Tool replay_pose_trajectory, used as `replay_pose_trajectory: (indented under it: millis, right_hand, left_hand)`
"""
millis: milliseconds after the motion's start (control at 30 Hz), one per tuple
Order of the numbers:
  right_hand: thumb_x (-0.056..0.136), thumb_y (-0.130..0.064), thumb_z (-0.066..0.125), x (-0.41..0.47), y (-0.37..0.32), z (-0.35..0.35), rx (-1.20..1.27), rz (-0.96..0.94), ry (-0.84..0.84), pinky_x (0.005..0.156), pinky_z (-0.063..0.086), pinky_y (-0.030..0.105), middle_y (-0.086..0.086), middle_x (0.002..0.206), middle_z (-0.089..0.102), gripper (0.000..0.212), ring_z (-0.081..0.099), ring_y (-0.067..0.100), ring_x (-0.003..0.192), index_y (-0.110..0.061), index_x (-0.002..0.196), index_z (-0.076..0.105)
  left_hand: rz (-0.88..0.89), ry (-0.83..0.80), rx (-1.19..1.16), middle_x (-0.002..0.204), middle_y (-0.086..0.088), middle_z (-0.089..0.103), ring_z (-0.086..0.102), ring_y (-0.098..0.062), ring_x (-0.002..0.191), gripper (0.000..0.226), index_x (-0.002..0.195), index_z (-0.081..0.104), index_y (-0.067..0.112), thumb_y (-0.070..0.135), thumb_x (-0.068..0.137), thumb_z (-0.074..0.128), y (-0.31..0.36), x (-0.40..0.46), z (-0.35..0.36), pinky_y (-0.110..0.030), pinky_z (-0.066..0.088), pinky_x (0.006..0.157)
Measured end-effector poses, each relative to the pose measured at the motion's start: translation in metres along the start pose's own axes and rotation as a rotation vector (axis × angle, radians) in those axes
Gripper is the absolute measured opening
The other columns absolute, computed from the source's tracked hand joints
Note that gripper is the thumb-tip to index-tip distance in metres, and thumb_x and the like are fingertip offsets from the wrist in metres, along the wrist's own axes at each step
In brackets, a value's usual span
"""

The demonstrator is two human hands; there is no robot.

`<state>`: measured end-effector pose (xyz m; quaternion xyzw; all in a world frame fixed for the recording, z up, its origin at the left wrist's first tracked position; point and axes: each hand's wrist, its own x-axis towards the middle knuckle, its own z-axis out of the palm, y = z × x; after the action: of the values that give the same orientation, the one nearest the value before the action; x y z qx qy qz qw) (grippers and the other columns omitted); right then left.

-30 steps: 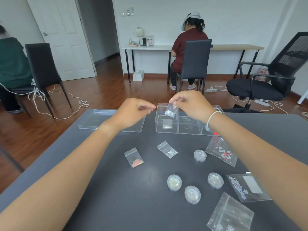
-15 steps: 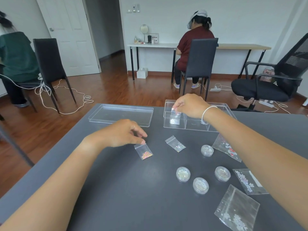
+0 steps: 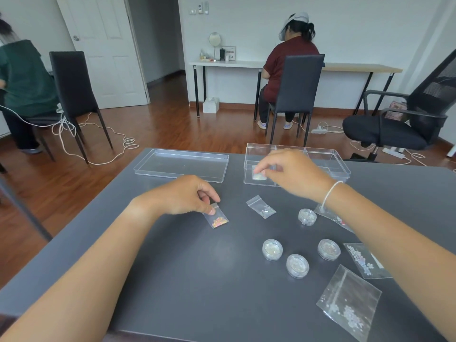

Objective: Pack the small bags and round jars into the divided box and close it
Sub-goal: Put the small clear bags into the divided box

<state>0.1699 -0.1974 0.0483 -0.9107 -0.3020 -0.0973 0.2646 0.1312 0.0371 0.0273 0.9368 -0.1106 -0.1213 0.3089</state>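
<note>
Dark grey matte table (image 3: pixel 197 280), seen from above and behind the hands.

Clear plastic divided box (image 3: pixel 330 160) is set at the far edge of the table, right of centre, lid off. Clear flat rectangular lid (image 3: pixel 181 164) is laid beside it to the left, along the same far edge, apart from the box.

Right hand (image 3: pixel 293 172), white string bracelet (image 3: pixel 330 191) at the wrist, is held over the near-left compartment of the box. Fingertips are curled down onto a small clear bag of silvery flakes (image 3: pixel 259 175) inside that compartment; whether the bag is pinched or merely touched cannot be told.

Left hand (image 3: pixel 187 196) is lowered to the table left of centre. Thumb and forefinger are closed on the top edge of a small clear zip bag of pink-orange glitter (image 3: pixel 217 218), the rest of which lies flat on the table.

A second small clear zip bag with pale sequins (image 3: pixel 261 207) is laid between the two hands, near the box, touched by neither.

Four round clear jars with iridescent contents are stood upright towards the right side: one (image 3: pixel 307 216) nearest the box, three more (image 3: pixel 272 249) (image 3: pixel 297 265) (image 3: pixel 329 249) in a loose cluster closer to the near edge.

Larger clear bags are laid by the right edge: one with red and white pieces (image 3: pixel 338 219), partly hidden under the right forearm; one with white flower shapes (image 3: pixel 362 260); one with pale flakes (image 3: pixel 349 302) nearest the near right corner.
</note>
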Motion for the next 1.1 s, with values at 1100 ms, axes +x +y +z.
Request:
replay_pose_trajectory:
  millis: [1100]
  right_hand:
    - [0.080,-0.016,0.062,-0.028,0.015,-0.008,0.305,0.160,0.056,0.064,0.038,0.017,-0.012,0.075,0.058,0.023,0.048,0.003,0.064,-0.033,0.066,0.056]
  left_hand:
    - [0.275,0.378,-0.362,0.079,0.000,0.066,0.057,-0.006,0.065,0.018,0.082,0.067,0.022,0.007,0.084,0.059,0.056,0.029,-0.029,-0.013,0.050,0.067]
